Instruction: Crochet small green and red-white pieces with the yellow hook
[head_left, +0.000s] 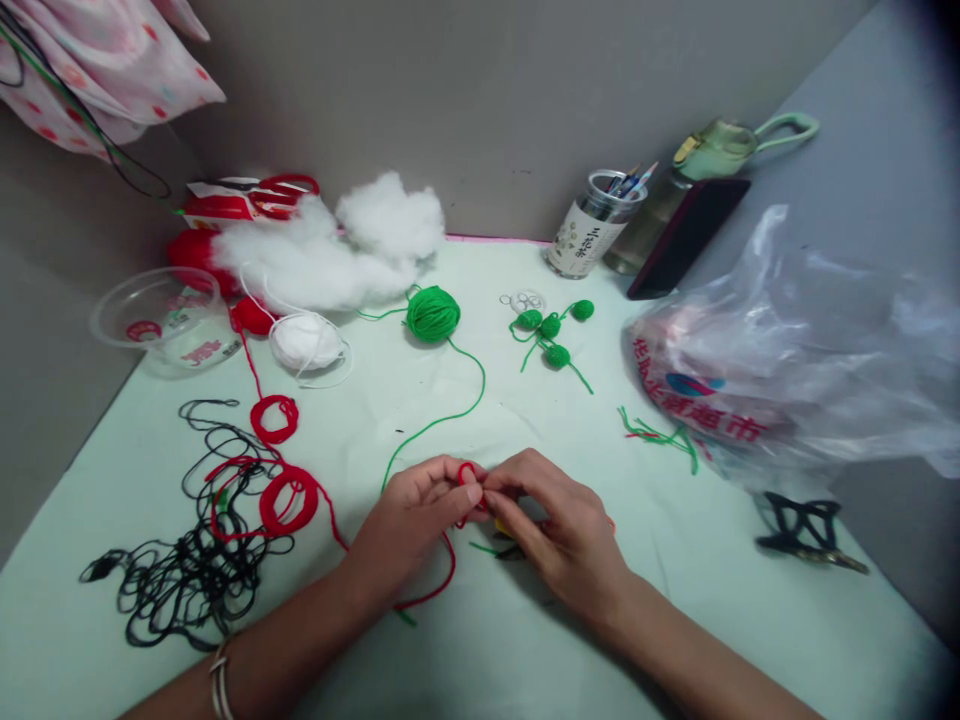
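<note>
My left hand [424,505] is closed, its thumb and forefinger pinching a small loop of red yarn [466,472]. Close against it, my right hand [559,525] is also closed, with fingertips meeting at the same loop. From the left hand a red strand [448,580] curves down over the table and back toward a loose red coil [289,500]. Something dark with a bit of yellow lies partly hidden below the right hand; I cannot make out its kind. A green strand runs from behind the left hand up to a green yarn ball [433,314].
Tangled black cord [210,570] lies at left, below a clear plastic tub [161,325]. White stuffing [315,255] and a white yarn ball [306,342] sit behind. Small green crocheted balls [550,326], a pen holder [589,230], a bottle [716,150] and a plastic bag [787,350] stand right.
</note>
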